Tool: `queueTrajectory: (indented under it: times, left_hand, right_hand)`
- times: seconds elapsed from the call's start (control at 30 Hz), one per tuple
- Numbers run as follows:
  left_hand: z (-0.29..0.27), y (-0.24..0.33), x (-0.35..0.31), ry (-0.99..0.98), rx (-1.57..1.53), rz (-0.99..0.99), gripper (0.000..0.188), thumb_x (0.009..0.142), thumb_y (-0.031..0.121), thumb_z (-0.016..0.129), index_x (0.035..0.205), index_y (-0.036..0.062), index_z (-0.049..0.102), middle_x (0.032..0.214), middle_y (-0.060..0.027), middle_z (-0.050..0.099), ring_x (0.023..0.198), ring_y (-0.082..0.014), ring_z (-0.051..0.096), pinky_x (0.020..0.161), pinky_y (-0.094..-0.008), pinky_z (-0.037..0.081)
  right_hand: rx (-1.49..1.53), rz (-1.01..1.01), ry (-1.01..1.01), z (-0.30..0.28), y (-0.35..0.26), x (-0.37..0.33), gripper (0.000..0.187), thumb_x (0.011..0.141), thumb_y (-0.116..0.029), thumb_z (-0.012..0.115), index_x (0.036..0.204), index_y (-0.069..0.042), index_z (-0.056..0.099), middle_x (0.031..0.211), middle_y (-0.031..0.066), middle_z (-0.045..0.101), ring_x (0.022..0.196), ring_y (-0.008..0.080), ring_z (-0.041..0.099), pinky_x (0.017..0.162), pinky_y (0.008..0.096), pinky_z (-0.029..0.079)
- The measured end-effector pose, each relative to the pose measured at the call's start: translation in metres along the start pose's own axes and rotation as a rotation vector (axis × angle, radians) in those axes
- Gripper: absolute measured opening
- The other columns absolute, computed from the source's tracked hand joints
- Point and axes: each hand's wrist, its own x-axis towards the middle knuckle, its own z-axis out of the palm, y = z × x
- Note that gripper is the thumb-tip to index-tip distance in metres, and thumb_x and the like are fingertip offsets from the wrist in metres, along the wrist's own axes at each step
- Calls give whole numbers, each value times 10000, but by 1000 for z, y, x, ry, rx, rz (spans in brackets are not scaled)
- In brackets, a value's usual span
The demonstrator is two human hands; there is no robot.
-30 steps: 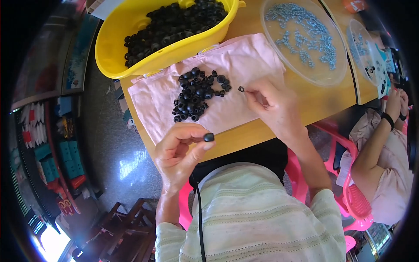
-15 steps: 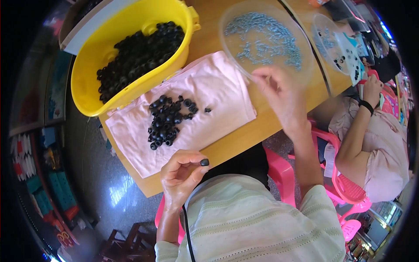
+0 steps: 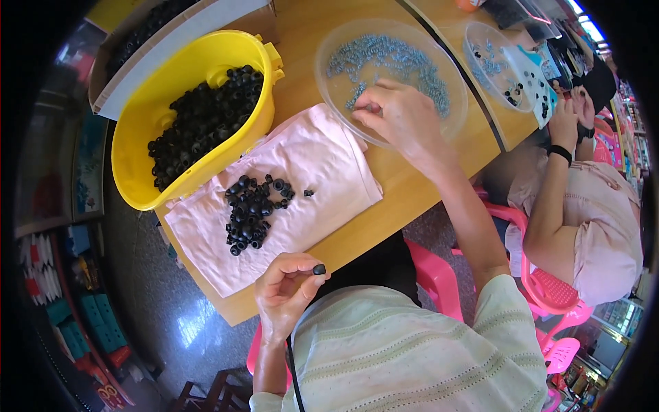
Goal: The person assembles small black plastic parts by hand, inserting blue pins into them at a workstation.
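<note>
My left hand, in front of the table's near edge, pinches a small rounded black cap-like part between thumb and fingertips. My right hand reaches over a round clear plastic tray, its fingertips pressed together low among small bluish metal pieces. Whether anything is between those fingertips is hidden. A pile of similar black parts lies on a folded pink cloth, with one loose piece to its right.
At the back left stands a yellow plastic tub with many black parts, against a cardboard box. A second clear tray sits to the right, near a co-worker's hands. Pink plastic chairs stand beside the table.
My right hand has moved forward and left, from the tray's near edge to its bluish pieces. My left hand still holds the black part. The view has shifted slightly.
</note>
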Motion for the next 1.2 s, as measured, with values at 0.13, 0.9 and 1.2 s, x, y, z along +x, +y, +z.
queueTrajectory:
  times: [0.13,0.9,1.2]
  left_hand:
    - [2,0,-2,17,-28,-19,227,825,-110,640,1028,-28,578,1000,-116,600,899,-186,625,838,-319,531]
    - [4,7,-4,21,-120,126,236,820,-110,649,1040,-66,575,1035,-154,593,924,-209,642,827,-322,562]
    - [-3,3,-6,-42,-87,131,229,814,-115,652,1034,-72,610,1054,-169,591,917,-222,651,822,-323,564]
  right_hand:
    - [38,0,9,0,1,0,128,777,-177,706,843,-69,684,787,59,641,681,212,646,609,319,483]
    - [806,-111,-451,-31,-101,-91,202,715,88,701,849,-25,600,819,43,632,627,86,570,521,225,465]
    - [806,-170,-511,-26,-98,-89,161,729,21,748,804,-18,611,759,36,616,609,90,567,522,234,457]
